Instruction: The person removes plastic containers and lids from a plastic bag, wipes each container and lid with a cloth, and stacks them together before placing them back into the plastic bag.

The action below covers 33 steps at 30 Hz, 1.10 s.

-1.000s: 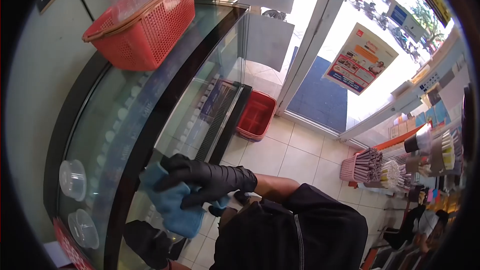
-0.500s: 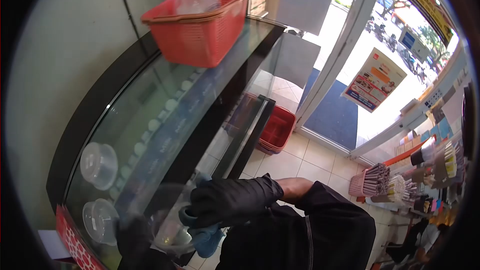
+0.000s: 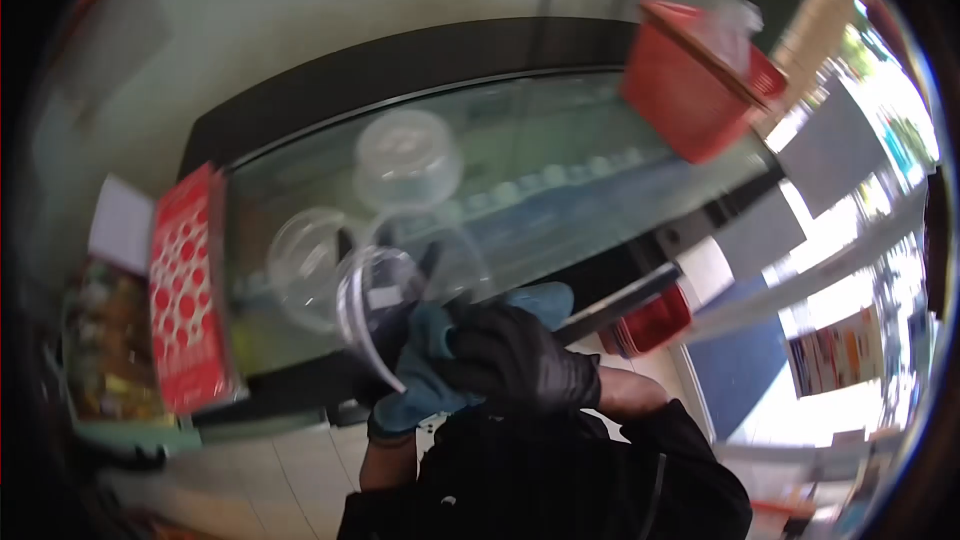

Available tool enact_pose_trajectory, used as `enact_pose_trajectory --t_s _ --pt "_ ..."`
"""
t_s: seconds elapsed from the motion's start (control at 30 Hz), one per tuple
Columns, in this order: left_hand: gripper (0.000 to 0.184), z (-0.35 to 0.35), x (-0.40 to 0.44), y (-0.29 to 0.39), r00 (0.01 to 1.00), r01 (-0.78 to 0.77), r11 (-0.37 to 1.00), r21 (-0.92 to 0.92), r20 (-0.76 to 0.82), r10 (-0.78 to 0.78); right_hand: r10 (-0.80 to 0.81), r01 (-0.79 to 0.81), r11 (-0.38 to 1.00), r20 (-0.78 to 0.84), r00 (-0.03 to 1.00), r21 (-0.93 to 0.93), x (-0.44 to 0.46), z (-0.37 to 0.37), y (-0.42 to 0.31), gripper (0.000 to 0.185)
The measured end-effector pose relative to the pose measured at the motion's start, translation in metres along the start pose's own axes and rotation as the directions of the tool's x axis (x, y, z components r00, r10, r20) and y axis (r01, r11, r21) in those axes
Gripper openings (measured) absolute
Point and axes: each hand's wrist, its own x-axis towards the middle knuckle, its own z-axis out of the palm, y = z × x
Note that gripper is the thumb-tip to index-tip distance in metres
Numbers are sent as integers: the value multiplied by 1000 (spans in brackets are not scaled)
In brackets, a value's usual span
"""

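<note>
My left hand (image 3: 392, 295), in a black glove, is partly hidden behind a clear round plastic piece (image 3: 375, 290) that it holds. Beside it my right hand (image 3: 520, 355), also black-gloved, is closed around a blue cloth (image 3: 425, 365), which touches the clear piece's edge. Two clear round containers stand on the glass display case (image 3: 560, 120): one (image 3: 408, 160) behind my left hand, the other (image 3: 310, 265) to its left. Another clear round outline shows just behind my left hand, blurred by motion.
A red basket (image 3: 680, 80) with a clear plastic bag in it stands at the case's right end. A red and white patterned packet (image 3: 185, 290) lies at the left end. On the floor at the right is a red bin (image 3: 650, 320), near a glass door.
The view has swung left towards the display case. My left hand has come up with the clear plastic piece, and my right hand has brought the blue cloth against it.
</note>
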Motion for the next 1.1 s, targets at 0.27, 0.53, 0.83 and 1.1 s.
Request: enact_pose_trajectory --t_s 0.27,0.53,0.83,1.1 --pt "65 -22 12 2 990 -59 998 24 -126 62 -206 117 956 331 921 269 59 -8 18 41" --pt "68 -56 11 1 975 -169 943 285 -91 203 -185 329 928 550 814 -174 79 -10 37 26" --pt "83 -48 -22 21 846 -328 823 465 -243 474 -793 776 599 -13 609 -198 120 21 13 22" --pt "65 -99 -50 -24 857 -43 962 269 -486 174 -83 237 889 371 925 -391 88 17 -8 37"
